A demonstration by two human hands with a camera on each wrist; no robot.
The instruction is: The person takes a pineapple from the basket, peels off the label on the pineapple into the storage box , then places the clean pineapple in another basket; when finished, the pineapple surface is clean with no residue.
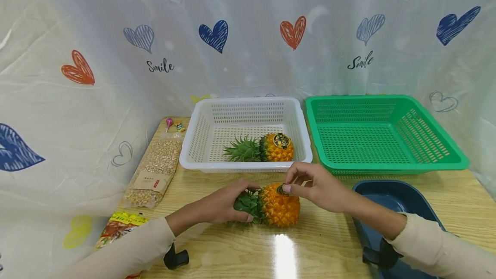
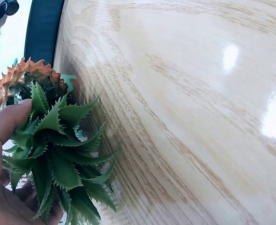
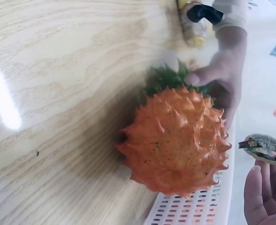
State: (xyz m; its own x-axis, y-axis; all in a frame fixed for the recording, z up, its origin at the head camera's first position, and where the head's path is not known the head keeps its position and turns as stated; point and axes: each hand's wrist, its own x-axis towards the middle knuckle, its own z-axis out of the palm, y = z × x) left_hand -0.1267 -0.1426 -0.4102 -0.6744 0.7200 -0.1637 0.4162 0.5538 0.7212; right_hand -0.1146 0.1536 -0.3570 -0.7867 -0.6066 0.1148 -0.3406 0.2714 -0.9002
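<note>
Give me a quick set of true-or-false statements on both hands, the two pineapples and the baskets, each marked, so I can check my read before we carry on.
1. The left hand grips the nearer pineapple by its leafy crown. True.
2. The right hand also grips that crown. False: it pinches a round sticker.
3. The other pineapple lies inside the white basket. True.
4. That basketed pineapple shows no label. False: a round, dark label is on its side.
5. In the head view, the green basket stands to the right of the white one. True.
</note>
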